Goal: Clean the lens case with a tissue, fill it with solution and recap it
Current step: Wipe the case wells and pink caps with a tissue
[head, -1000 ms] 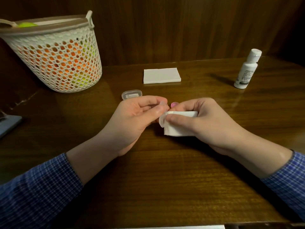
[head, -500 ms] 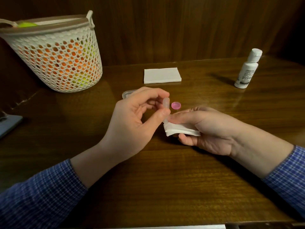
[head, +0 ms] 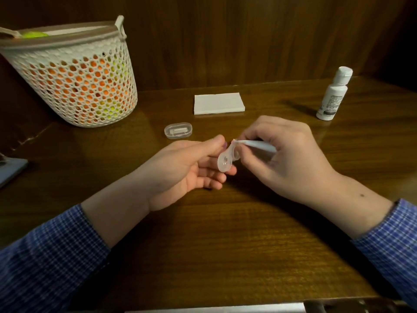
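My left hand (head: 187, 168) lies palm up over the table's middle and pinches a clear two-well lens case (head: 225, 162) between thumb and fingers. One round well faces me. My right hand (head: 279, 157) holds a folded white tissue (head: 259, 144) and presses its tip against the case's upper well. A white solution bottle (head: 334, 94) with its cap on stands upright at the back right. A stack of folded tissues (head: 218, 103) lies at the back centre. The pink cap is hidden behind my hands.
A small clear oval plastic box (head: 178, 130) lies just behind my left hand. A white mesh basket (head: 74, 80) with orange and green contents stands at the back left. A grey flat object (head: 11, 171) sits at the left edge. A wooden wall backs the table (head: 225, 245).
My left hand has turned palm up, so the case's well now faces me. My right hand has lifted the tissue from beneath the case and pushed it into the upper well, hiding the pink cap.
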Demonstrator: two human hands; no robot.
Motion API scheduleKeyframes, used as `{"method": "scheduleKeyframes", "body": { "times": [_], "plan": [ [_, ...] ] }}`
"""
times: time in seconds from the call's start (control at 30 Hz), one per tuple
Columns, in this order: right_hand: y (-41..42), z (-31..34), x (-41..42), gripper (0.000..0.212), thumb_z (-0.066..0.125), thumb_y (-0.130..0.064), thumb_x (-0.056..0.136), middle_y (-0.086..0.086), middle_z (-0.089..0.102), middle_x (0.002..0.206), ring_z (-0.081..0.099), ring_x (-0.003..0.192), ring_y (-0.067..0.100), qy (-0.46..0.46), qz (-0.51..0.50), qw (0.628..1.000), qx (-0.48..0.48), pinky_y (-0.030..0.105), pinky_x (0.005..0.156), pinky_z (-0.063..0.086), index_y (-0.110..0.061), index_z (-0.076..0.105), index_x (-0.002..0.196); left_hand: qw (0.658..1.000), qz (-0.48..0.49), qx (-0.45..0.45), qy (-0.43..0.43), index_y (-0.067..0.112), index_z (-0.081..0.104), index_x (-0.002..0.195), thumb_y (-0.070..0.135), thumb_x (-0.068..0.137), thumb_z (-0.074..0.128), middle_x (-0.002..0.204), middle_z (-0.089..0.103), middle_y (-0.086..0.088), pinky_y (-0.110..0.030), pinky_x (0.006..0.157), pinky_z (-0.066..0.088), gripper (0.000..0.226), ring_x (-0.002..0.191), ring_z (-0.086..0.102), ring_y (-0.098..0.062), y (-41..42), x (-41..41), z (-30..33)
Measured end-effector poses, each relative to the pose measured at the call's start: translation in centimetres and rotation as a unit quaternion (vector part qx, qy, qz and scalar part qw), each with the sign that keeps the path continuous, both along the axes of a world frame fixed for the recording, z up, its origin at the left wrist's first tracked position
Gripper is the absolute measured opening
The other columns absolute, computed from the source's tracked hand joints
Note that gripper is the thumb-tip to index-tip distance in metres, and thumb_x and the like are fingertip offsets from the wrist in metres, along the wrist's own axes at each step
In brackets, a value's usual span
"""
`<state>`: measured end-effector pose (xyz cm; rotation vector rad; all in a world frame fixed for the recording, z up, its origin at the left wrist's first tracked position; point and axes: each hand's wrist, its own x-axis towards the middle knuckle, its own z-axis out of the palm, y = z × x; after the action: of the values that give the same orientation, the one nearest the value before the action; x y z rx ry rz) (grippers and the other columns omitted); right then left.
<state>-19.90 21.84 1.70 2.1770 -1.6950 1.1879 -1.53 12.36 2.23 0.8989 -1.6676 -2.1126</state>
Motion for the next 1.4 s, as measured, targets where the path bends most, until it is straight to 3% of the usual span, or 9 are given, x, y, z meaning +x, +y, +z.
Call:
{"method": "scheduleKeyframes", "body": {
  "times": [0.1, 0.23, 0.43, 0.63, 0.83, 0.93, 1.13, 1.27, 1.4],
  "plan": [
    [0.1, 0.0, 0.1, 0.015, 0.072, -0.021, 0.092, 0.002, 0.072, 0.093, 0.066, 0.082, 0.013, 0.012, 0.015, 1.0, 0.007, 0.034, 0.069, 0.059, -0.009, 0.076, 0.1, 1.0, -0.029, -0.013, 0.0, 0.004, 0.076, 0.108, 0.034, 0.079, 0.069, 0.091, 0.077, -0.01, -0.024, 0.068, 0.059, 0.043, 0.078, 0.07, -0.013, -0.4, 0.4, -0.2],
    [-0.1, -0.2, 0.2, 0.012, 0.073, -0.02, 0.093, -0.002, 0.072, 0.093, 0.066, 0.082, 0.008, 0.0, 0.031, 0.999, 0.023, 0.024, 0.071, 0.056, -0.012, 0.077, 0.101, 0.999, -0.047, -0.019, 0.018, 0.003, 0.076, 0.114, 0.019, 0.082, 0.071, 0.098, 0.077, -0.01, -0.025, 0.075, 0.059, 0.036, 0.088, 0.073, -0.014, -0.7, 0.8, -0.7],
    [-0.3, -0.6, 0.8, 0.004, 0.072, -0.028, 0.094, -0.019, 0.07, 0.083, 0.066, 0.085, 0.0, -0.163, -0.019, 0.981, 0.099, 0.009, 0.066, 0.049, -0.03, 0.075, 0.091, 0.993, 0.032, -0.103, 0.047, 0.015, 0.08, 0.106, 0.019, 0.075, 0.074, 0.106, 0.08, -0.011, -0.027, 0.079, 0.061, 0.032, 0.101, 0.077, -0.022, -0.4, 0.6, -1.6],
    [-0.8, -0.6, 0.8, 0.013, 0.075, -0.031, 0.092, -0.007, 0.077, 0.082, 0.069, 0.078, 0.007, -0.336, -0.033, 0.924, 0.18, 0.017, 0.062, 0.053, -0.024, 0.08, 0.082, 0.964, 0.087, -0.247, 0.053, 0.027, 0.08, 0.105, 0.025, 0.076, 0.076, 0.1, 0.081, 0.0, -0.025, 0.08, 0.062, 0.029, 0.097, 0.077, -0.018, -0.3, 0.5, -2.1],
    [-0.8, -0.7, 0.6, 0.013, 0.074, -0.02, 0.092, 0.011, 0.079, 0.09, 0.071, 0.085, 0.023, -0.465, 0.028, 0.857, 0.219, 0.033, 0.073, 0.056, -0.011, 0.083, 0.088, 0.963, 0.089, -0.244, 0.068, 0.014, 0.078, 0.114, 0.025, 0.08, 0.075, 0.093, 0.08, -0.005, -0.036, 0.085, 0.063, 0.036, 0.09, 0.077, -0.022, -0.4, 0.4, -2.3],
    [-0.8, -0.8, 0.5, 0.014, 0.073, -0.016, 0.092, 0.017, 0.079, 0.093, 0.072, 0.085, 0.023, -0.502, 0.059, 0.828, 0.244, 0.03, 0.075, 0.057, -0.006, 0.082, 0.09, 0.965, 0.089, -0.236, 0.072, 0.011, 0.076, 0.118, 0.023, 0.083, 0.073, 0.091, 0.08, -0.005, -0.039, 0.088, 0.062, 0.037, 0.091, 0.076, -0.021, -0.4, 0.3, -2.3],
    [-0.9, -0.8, 0.4, 0.014, 0.075, -0.015, 0.089, 0.018, 0.079, 0.098, 0.073, 0.091, 0.021, -0.503, 0.066, 0.814, 0.281, 0.033, 0.082, 0.056, -0.003, 0.081, 0.092, 0.955, 0.072, -0.279, 0.073, 0.013, 0.074, 0.121, 0.007, 0.092, 0.07, 0.101, 0.079, -0.001, -0.035, 0.089, 0.061, 0.03, 0.098, 0.075, -0.02, -0.4, 0.6, -2.4],
    [-0.7, -0.3, 0.3, 0.011, 0.076, -0.016, 0.086, 0.021, 0.078, 0.096, 0.071, 0.081, 0.018, -0.489, 0.074, 0.809, 0.319, 0.028, 0.075, 0.055, -0.006, 0.082, 0.086, 0.956, 0.039, -0.283, 0.065, 0.024, 0.074, 0.119, 0.007, 0.096, 0.066, 0.115, 0.078, 0.005, -0.024, 0.091, 0.058, 0.03, 0.112, 0.071, -0.014, -0.3, 0.6, -2.3],
    [-0.7, 0.0, 0.1, 0.008, 0.078, -0.015, 0.084, 0.015, 0.08, 0.09, 0.071, 0.087, 0.011, -0.47, 0.074, 0.807, 0.351, 0.033, 0.095, 0.048, -0.009, 0.083, 0.084, 0.963, 0.037, -0.262, 0.051, 0.026, 0.076, 0.116, 0.012, 0.098, 0.064, 0.117, 0.076, 0.005, -0.027, 0.094, 0.058, 0.026, 0.114, 0.07, -0.013, -0.7, 0.5, -2.2]
  ]
}}
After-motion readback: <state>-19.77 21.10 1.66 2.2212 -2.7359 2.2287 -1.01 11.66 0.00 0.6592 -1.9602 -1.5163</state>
